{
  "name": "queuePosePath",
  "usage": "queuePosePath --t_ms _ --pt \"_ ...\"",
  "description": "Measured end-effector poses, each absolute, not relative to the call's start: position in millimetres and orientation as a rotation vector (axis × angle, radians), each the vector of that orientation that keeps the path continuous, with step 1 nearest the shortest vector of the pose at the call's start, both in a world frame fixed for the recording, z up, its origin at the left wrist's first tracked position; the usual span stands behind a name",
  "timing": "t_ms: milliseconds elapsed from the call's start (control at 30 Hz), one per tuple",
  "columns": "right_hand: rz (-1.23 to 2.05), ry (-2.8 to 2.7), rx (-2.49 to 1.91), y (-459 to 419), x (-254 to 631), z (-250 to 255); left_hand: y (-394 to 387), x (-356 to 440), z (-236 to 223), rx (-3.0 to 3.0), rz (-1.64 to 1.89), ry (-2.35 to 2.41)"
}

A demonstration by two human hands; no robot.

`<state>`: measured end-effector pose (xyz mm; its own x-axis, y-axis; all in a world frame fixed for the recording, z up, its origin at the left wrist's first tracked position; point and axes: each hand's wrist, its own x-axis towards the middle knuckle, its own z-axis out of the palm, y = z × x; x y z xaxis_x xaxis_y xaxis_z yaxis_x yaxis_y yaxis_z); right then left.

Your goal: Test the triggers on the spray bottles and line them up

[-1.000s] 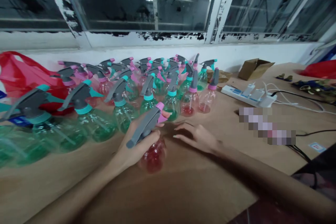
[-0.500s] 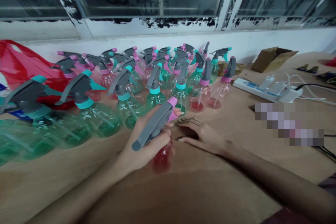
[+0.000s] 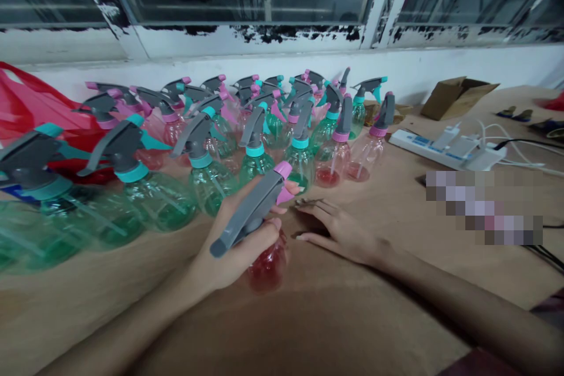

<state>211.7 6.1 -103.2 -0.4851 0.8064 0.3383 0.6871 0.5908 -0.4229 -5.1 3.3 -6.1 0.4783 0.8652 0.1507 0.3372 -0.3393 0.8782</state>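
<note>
My left hand (image 3: 229,241) is wrapped round the neck of a pink spray bottle (image 3: 267,267) with a grey head and a pink nozzle that points away to the right. The bottle's base is low over or on the brown tabletop (image 3: 335,317); contact is hard to tell. To its right, my right hand (image 3: 337,226) lies palm down on the table with fingers stretched, holding nothing. Beyond both hands stand several similar bottles, among them a green spray bottle (image 3: 299,161) and a pink spray bottle (image 3: 329,167), each with some liquid inside.
More green spray bottles (image 3: 161,202) line the left side, near a red plastic bag (image 3: 37,103). At the right are a white power strip (image 3: 432,150) with plugs and cables, an opened cardboard box (image 3: 456,97) and a blurred-out item (image 3: 484,208). A window wall runs behind.
My left hand and the pink bottle have shifted slightly left. The standing bottles also appear a little further left, as the view has turned slightly. My right hand stays resting on the table.
</note>
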Motion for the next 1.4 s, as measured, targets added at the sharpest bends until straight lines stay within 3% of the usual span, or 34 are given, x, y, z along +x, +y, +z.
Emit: queuePosePath --t_ms 1400 --pt "0.327 -2.355 -1.175 1.9 212.6 -102.1 3.1 -6.8 -9.0 1.846 0.801 1.038"
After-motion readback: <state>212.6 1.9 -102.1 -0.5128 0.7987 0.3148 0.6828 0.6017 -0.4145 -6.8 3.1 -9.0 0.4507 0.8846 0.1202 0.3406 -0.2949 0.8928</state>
